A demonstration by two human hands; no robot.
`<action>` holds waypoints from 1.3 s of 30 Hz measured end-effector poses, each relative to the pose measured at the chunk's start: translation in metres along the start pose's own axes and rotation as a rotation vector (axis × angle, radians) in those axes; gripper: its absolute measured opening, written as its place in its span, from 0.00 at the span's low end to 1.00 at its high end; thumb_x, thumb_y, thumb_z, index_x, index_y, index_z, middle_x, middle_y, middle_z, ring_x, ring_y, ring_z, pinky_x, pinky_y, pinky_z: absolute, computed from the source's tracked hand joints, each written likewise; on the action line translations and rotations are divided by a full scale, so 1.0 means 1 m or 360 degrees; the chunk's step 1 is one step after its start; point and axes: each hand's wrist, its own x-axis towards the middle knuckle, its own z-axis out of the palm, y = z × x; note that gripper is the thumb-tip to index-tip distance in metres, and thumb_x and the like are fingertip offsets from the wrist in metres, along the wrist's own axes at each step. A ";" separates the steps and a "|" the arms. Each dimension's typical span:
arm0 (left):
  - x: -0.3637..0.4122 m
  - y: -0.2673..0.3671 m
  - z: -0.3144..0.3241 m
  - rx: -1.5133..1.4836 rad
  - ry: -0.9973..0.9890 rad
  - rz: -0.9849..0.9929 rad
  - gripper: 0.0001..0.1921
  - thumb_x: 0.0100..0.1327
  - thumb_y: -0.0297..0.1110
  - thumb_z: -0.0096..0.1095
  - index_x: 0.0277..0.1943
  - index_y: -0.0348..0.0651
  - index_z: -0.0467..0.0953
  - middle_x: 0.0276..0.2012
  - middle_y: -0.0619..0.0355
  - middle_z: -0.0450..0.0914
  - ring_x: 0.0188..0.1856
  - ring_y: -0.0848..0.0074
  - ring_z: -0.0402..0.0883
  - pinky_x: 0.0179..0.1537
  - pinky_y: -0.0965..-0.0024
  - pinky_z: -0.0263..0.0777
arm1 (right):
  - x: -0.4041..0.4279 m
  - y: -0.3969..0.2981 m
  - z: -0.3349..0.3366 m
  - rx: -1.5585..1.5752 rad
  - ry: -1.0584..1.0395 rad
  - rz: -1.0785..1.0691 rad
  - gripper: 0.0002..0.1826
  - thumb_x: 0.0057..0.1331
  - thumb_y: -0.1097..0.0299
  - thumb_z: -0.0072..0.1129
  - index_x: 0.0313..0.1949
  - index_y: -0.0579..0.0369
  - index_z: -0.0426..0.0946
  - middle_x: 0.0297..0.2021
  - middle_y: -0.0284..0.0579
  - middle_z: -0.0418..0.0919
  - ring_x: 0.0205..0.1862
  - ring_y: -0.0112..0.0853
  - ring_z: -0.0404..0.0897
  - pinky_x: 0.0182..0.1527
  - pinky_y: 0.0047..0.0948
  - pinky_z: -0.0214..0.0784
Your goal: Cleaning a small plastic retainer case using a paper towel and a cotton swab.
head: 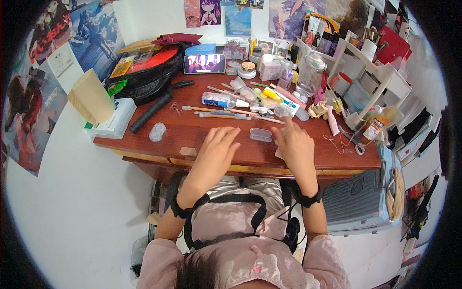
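My left hand (pixel 215 153) is held over the front of the dark red wooden desk (pixel 249 153). Its fingers are stretched out, the thumb stands apart, and nothing is in it. A small clear plastic case (pixel 260 134) lies between my two hands. Just right of it is my right hand (pixel 297 144), empty, with the index finger pointing forward towards a clear plastic piece (pixel 282 111). Whether that fingertip touches it, I cannot tell. Beyond my hands lie several thin sticks or pens (pixel 223 115), a clear spray bottle (pixel 223 100) and a yellow tube (pixel 272 95).
A lit phone (pixel 204 64) leans at the back. On the left are a black tripod stick (pixel 151 112), a paper roll (pixel 92 97) on a white box (pixel 119 117), and a clear double-round case (pixel 157 132). A white rack (pixel 375 94) and a bottle (pixel 375 130) stand right.
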 end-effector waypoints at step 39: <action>-0.010 0.039 -0.039 -0.0908 -0.0113 -0.0386 0.07 0.67 0.29 0.61 0.40 0.33 0.74 0.28 0.54 0.80 0.30 0.81 0.76 0.33 0.74 0.70 | -0.035 -0.030 -0.039 0.2126 -0.0549 0.0042 0.21 0.60 0.80 0.67 0.48 0.56 0.66 0.43 0.37 0.79 0.44 0.17 0.74 0.45 0.20 0.69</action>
